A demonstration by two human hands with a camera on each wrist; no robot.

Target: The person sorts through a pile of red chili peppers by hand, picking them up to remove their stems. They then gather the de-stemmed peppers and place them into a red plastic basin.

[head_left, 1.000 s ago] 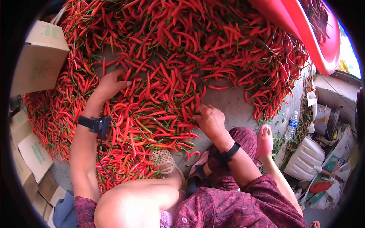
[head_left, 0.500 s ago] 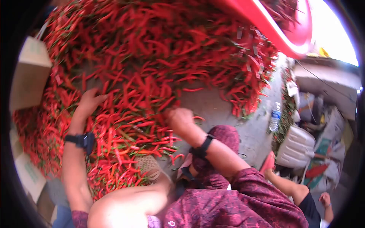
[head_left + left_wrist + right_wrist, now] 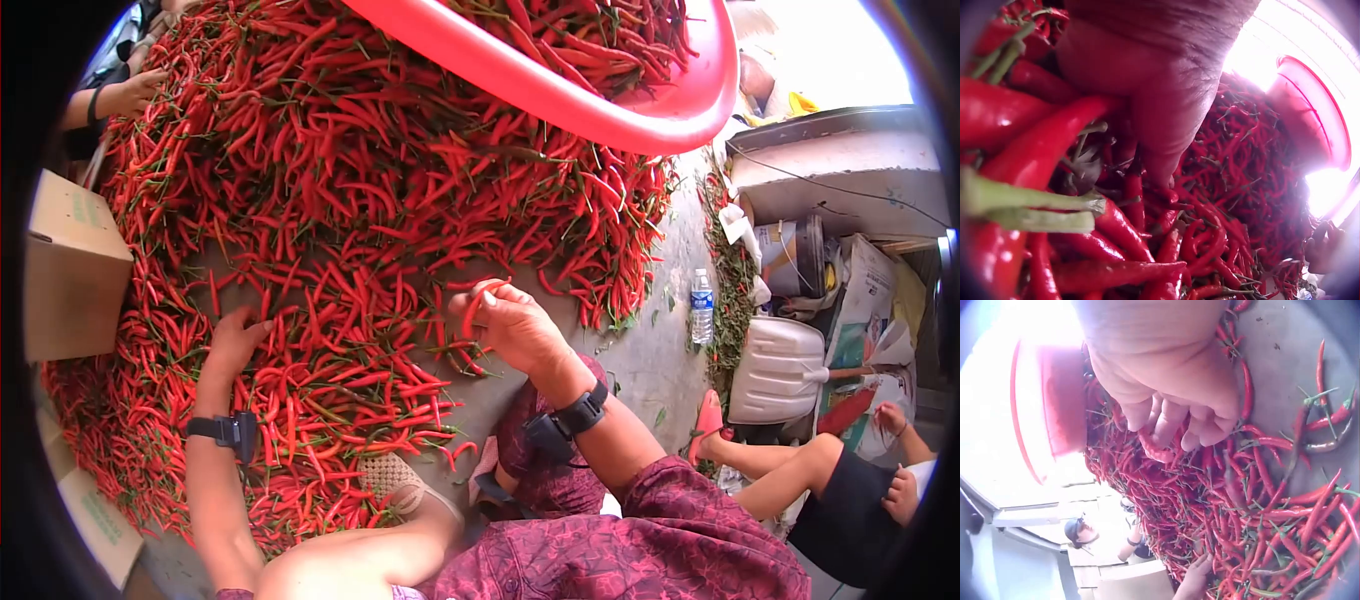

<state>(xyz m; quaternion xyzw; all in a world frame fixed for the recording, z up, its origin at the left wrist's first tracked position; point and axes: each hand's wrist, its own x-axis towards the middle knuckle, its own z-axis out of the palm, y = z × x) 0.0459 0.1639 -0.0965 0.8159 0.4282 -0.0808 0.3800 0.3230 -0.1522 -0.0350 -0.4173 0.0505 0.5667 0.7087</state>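
Red chili peppers [image 3: 330, 160] with green stems lie in a big heap and spread over the grey floor. The right hand [image 3: 515, 325] is raised above a bare patch of floor, its thumb and fingers pinching a red pepper [image 3: 470, 312]. The right wrist view shows that pepper [image 3: 1155, 451] at the fingertips of the right hand [image 3: 1172, 394]. On the left, the left hand [image 3: 236, 342] rests among the peppers at the heap's lower edge. In the left wrist view the left hand [image 3: 1154, 87] points down into the peppers; whether it holds one is hidden.
A red tub [image 3: 560, 115] of peppers overhangs the heap. A carton [image 3: 75, 270] stands at left, near another person's hand [image 3: 130, 95]. At right are a water bottle [image 3: 702, 310], a white scoop [image 3: 775, 370] and a seated person's bare leg [image 3: 770, 465].
The right hand has lifted off the peppers with one pepper between its fingers. The left hand stays low among the peppers. The head view has shifted, bringing another person's hand into sight at upper left.
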